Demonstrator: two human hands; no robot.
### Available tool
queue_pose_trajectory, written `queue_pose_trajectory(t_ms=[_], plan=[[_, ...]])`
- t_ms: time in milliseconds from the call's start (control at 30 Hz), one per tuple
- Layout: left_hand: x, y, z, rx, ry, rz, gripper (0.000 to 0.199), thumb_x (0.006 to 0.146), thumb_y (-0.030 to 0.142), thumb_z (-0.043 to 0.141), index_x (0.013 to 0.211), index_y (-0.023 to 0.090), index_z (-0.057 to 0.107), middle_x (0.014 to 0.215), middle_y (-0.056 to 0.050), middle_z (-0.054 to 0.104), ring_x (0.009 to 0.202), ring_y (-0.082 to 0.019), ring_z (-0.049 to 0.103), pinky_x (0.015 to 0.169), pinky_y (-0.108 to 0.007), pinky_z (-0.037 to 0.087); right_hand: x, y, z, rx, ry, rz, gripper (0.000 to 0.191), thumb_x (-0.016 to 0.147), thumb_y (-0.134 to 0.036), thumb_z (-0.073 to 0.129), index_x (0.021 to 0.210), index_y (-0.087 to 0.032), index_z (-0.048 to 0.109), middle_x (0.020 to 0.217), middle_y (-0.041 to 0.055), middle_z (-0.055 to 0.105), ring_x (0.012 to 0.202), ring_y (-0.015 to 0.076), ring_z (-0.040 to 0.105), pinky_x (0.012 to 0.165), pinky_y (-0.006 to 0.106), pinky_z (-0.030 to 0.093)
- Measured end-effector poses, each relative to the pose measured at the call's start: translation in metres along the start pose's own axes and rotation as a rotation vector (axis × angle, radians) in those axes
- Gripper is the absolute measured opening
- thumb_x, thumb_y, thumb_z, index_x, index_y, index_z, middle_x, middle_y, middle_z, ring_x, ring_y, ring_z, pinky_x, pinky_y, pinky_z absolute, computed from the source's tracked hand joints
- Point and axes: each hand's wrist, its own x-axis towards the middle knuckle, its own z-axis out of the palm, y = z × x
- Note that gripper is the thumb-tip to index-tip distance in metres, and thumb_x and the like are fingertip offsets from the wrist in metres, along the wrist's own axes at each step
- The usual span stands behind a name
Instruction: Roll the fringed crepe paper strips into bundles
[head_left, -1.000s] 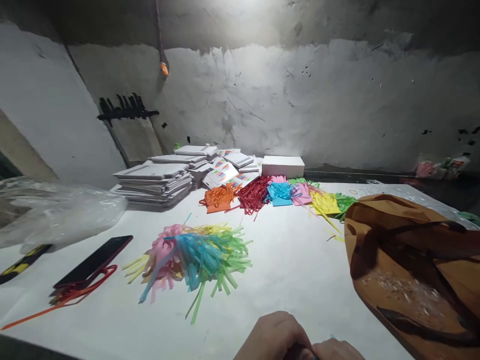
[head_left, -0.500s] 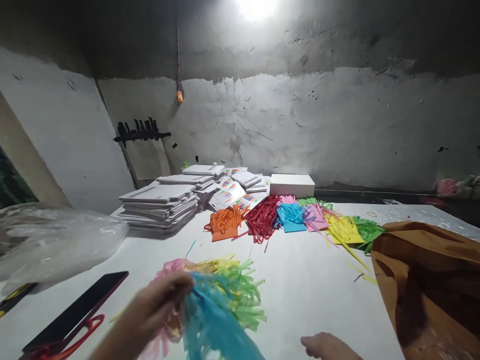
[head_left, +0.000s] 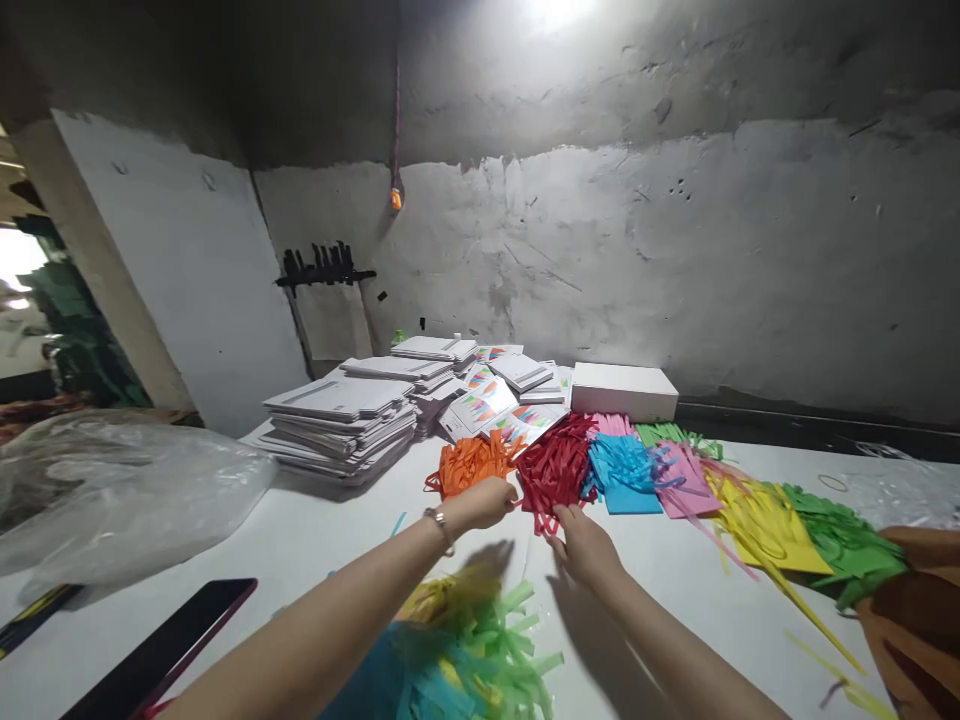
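Note:
Both of my arms stretch across the white table toward a pile of dark red fringed paper (head_left: 556, 460). My left hand (head_left: 491, 502), a bracelet on its wrist, is closed at the pile's left edge, with a bit of red strip at its fingertips. At the lower front edge, my right hand (head_left: 585, 545) pinches red strips. Orange fringed paper (head_left: 469, 465) lies just behind my left hand. Nearer to me, under my forearms, rest light green strips (head_left: 517, 650), yellow strips (head_left: 450, 597) and blue tissue (head_left: 382, 672), partly blurred.
Stacked white cards (head_left: 337, 410) and a white box (head_left: 624, 390) stand at the back. Blue, pink, yellow (head_left: 780, 530) and green bundles extend right toward a brown bag (head_left: 919, 600). On the left are a plastic bag (head_left: 142, 490) and a dark flat object (head_left: 169, 650).
My left hand has let go of the blue tissue and reached forward to the red pile. My right hand has come forward to it too. The view has shifted left.

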Motion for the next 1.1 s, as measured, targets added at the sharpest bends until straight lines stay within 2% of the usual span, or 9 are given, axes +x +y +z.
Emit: queue_pose_trajectory(t_ms=[100, 200, 333, 433, 500, 567, 667, 800, 1100], plan=[[0.039, -0.006, 0.034, -0.083, -0.076, -0.081, 0.027, 0.098, 0.034, 0.064, 0.119, 0.016, 0.064, 0.119, -0.008, 0.067, 0.1, -0.023, 0.068, 0.086, -0.042, 0.059, 0.046, -0.018, 0.018, -0.067, 0.002, 0.125, 0.04, 0.098, -0.039, 0.063, 0.132, -0.018, 0.056, 0.128, 0.0093, 0.062, 0.107, 0.0234, 0.065, 0.091, 0.046, 0.056], [0.058, -0.017, 0.055, -0.167, -0.086, -0.143, 0.03, 0.097, 0.034, 0.064, 0.122, 0.016, 0.063, 0.124, -0.008, 0.065, 0.106, -0.026, 0.066, 0.089, -0.045, 0.058, 0.076, -0.009, 0.024, -0.092, -0.054, 0.15, 0.034, 0.097, -0.037, 0.065, 0.124, -0.017, 0.061, 0.118, 0.0068, 0.066, 0.1, 0.0209, 0.067, 0.087, 0.043, 0.057], [0.072, -0.033, 0.066, -0.312, -0.131, -0.216, 0.032, 0.098, 0.032, 0.064, 0.126, 0.017, 0.061, 0.125, -0.009, 0.064, 0.104, -0.024, 0.067, 0.087, -0.044, 0.059, 0.115, 0.037, -0.017, -0.087, -0.001, 0.182, 0.029, 0.096, -0.036, 0.067, 0.118, -0.018, 0.064, 0.116, 0.0065, 0.066, 0.097, 0.0195, 0.068, 0.082, 0.038, 0.058], [0.079, -0.043, 0.066, -0.446, -0.204, -0.268, 0.031, 0.098, 0.032, 0.064, 0.125, 0.017, 0.061, 0.122, -0.009, 0.065, 0.1, -0.023, 0.068, 0.084, -0.042, 0.06, 0.136, 0.066, -0.056, -0.08, 0.181, 0.2, 0.032, 0.098, -0.036, 0.065, 0.125, -0.018, 0.061, 0.124, 0.0078, 0.064, 0.105, 0.0218, 0.066, 0.088, 0.042, 0.057], [0.082, -0.047, 0.065, -0.537, -0.242, -0.296, 0.031, 0.098, 0.032, 0.064, 0.125, 0.016, 0.061, 0.119, -0.009, 0.066, 0.097, -0.022, 0.068, 0.081, -0.04, 0.06, 0.136, 0.068, -0.064, -0.074, 0.295, 0.15, 0.035, 0.098, -0.035, 0.064, 0.129, -0.019, 0.059, 0.132, 0.009, 0.06, 0.114, 0.0249, 0.062, 0.096, 0.048, 0.054], [0.083, -0.048, 0.065, -0.624, -0.265, -0.316, 0.03, 0.098, 0.032, 0.064, 0.124, 0.016, 0.061, 0.117, -0.008, 0.066, 0.094, -0.021, 0.068, 0.079, -0.039, 0.061, 0.122, 0.053, -0.05, -0.051, 0.334, 0.026, 0.031, 0.099, -0.034, 0.063, 0.126, -0.019, 0.061, 0.132, 0.0086, 0.06, 0.115, 0.0244, 0.062, 0.097, 0.048, 0.052], [0.084, -0.047, 0.067, -0.74, -0.278, -0.336, 0.03, 0.098, 0.032, 0.063, 0.123, 0.016, 0.061, 0.118, -0.008, 0.066, 0.095, -0.021, 0.068, 0.08, -0.039, 0.06, 0.094, 0.02, -0.005, -0.006, 0.244, -0.2, 0.02, 0.099, -0.032, 0.063, 0.113, -0.018, 0.066, 0.118, 0.0058, 0.067, 0.105, 0.0201, 0.066, 0.093, 0.043, 0.055], [0.084, -0.047, 0.07, -0.858, -0.28, -0.378, 0.032, 0.098, 0.032, 0.063, 0.125, 0.016, 0.06, 0.12, -0.009, 0.065, 0.096, -0.022, 0.068, 0.081, -0.04, 0.06, 0.082, 0.0, 0.038, 0.031, 0.192, -0.206, 0.02, 0.098, -0.033, 0.064, 0.11, -0.016, 0.066, 0.11, 0.0051, 0.069, 0.099, 0.0193, 0.068, 0.09, 0.042, 0.056], [0.074, -0.052, 0.077, -1.02, -0.326, -0.456, 0.032, 0.098, 0.032, 0.063, 0.126, 0.016, 0.059, 0.117, -0.008, 0.066, 0.093, -0.021, 0.068, 0.078, -0.038, 0.061, 0.085, 0.016, 0.04, 0.27, 0.307, -0.094, 0.018, 0.099, -0.032, 0.063, 0.096, -0.016, 0.066, 0.095, 0.0013, 0.069, 0.085, 0.0149, 0.068, 0.08, 0.035, 0.058]])
